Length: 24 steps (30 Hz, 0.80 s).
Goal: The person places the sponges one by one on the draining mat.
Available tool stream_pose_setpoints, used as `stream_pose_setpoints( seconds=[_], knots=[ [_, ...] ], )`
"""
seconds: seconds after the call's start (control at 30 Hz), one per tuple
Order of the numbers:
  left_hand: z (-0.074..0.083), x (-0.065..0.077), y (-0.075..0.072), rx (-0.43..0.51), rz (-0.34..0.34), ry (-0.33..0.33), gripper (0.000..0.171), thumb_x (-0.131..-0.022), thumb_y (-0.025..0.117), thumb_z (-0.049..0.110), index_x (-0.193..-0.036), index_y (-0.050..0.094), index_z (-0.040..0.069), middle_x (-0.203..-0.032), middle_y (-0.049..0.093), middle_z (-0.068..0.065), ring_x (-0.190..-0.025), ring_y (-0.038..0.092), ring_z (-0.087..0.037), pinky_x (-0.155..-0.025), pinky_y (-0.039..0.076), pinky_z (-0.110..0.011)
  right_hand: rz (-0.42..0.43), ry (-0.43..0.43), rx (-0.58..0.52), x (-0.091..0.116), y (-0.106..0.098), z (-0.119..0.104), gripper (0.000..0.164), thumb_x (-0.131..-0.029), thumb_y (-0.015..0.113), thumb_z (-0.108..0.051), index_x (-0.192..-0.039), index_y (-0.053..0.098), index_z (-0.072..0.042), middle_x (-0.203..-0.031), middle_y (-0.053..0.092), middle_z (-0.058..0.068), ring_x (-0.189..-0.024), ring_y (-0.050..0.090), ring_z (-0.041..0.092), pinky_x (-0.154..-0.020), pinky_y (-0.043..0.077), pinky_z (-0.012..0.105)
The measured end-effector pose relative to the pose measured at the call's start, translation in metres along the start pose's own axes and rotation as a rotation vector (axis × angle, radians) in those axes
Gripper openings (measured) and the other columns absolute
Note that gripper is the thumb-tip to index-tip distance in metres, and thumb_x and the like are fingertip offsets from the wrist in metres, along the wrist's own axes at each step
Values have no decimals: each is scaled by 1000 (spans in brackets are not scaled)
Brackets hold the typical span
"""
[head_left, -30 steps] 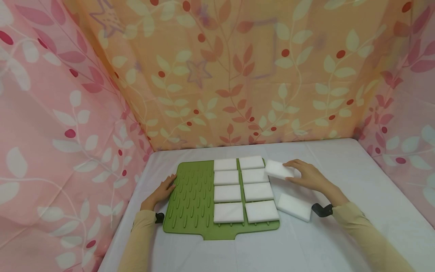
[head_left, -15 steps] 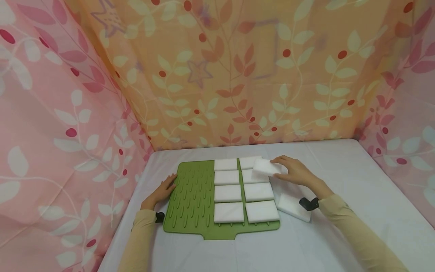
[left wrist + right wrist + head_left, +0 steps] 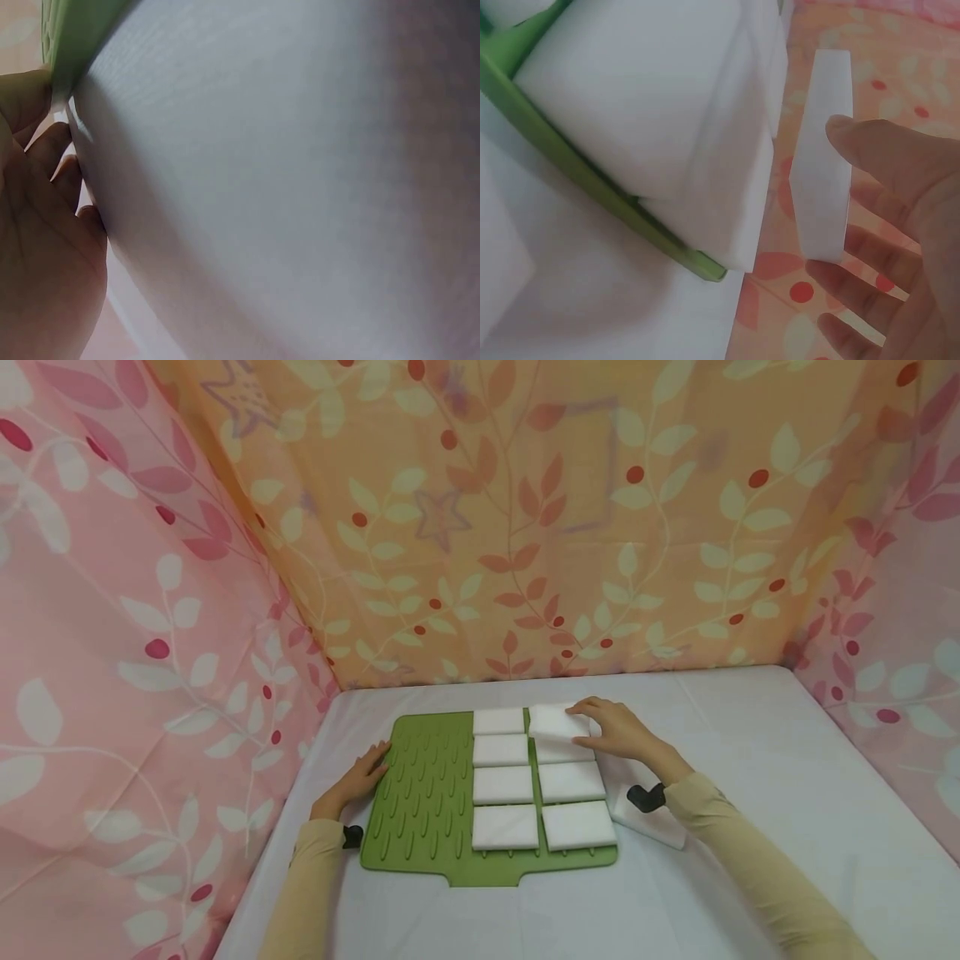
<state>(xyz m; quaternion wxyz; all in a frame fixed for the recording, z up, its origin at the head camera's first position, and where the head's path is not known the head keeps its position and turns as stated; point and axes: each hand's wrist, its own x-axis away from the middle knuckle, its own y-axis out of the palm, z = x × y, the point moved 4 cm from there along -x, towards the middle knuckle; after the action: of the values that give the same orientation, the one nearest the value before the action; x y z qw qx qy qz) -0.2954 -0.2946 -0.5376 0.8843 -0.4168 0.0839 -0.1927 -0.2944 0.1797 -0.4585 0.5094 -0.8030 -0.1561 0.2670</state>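
Observation:
My right hand (image 3: 622, 732) pinches a white rectangular sponge (image 3: 551, 723) between thumb and fingers, above the back right of the green drying mat (image 3: 423, 793). The right wrist view shows this sponge (image 3: 821, 161) edge-on, apart from those on the mat. Two columns of white sponges (image 3: 504, 785) lie on the mat's middle and right; the held one partly covers the back two on the right. At the mat's left edge rests my left hand (image 3: 360, 782), fingers extended. In the left wrist view its thumb touches the mat's edge (image 3: 82, 56).
Another white sponge (image 3: 656, 832) lies on the white table (image 3: 787, 752) right of the mat, partly hidden by the black wrist camera (image 3: 647, 797). Floral cloth (image 3: 555, 610) hangs behind the table and along both sides.
My right hand has carried the sponge left, from beside the mat to above its back right sponges. The left hand has stayed at the mat's left edge.

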Motion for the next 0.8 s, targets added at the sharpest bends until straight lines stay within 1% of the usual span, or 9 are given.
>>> stream_pose_setpoints(
  seconds=[0.27,0.47,0.63,0.8],
  knots=[
    [0,0,0,-1,-4,-11,53,-100,39,12,-146,19,-4,-149,14,-30,-138,3,-47,-108,-1,-62,-4,-23,-11,-16,11,-11,51,-80,72,-34,-125,60,-12,-124,57,11,-113,53,32,-91,41,56],
    [-2,0,0,-6,-12,-14,52,-101,38,13,-146,18,-4,-149,13,-31,-137,3,-48,-108,-1,-63,-11,-16,-31,-25,21,-16,51,-81,70,-37,-125,59,-14,-125,56,11,-113,52,32,-91,41,56],
    [-1,0,-1,8,-14,-8,53,-100,39,12,-145,18,-6,-148,13,-32,-137,3,-49,-106,-2,-65,-16,-15,-40,-32,30,-21,51,-82,70,-37,-126,58,-15,-125,56,9,-114,51,31,-91,41,55],
    [-1,-1,-1,25,-26,-20,53,-100,40,11,-146,18,-5,-148,12,-31,-137,2,-48,-106,-3,-65,-9,-26,-52,-40,36,-28,50,-81,71,-36,-126,59,-15,-126,55,9,-115,51,31,-92,41,54]
  ],
)
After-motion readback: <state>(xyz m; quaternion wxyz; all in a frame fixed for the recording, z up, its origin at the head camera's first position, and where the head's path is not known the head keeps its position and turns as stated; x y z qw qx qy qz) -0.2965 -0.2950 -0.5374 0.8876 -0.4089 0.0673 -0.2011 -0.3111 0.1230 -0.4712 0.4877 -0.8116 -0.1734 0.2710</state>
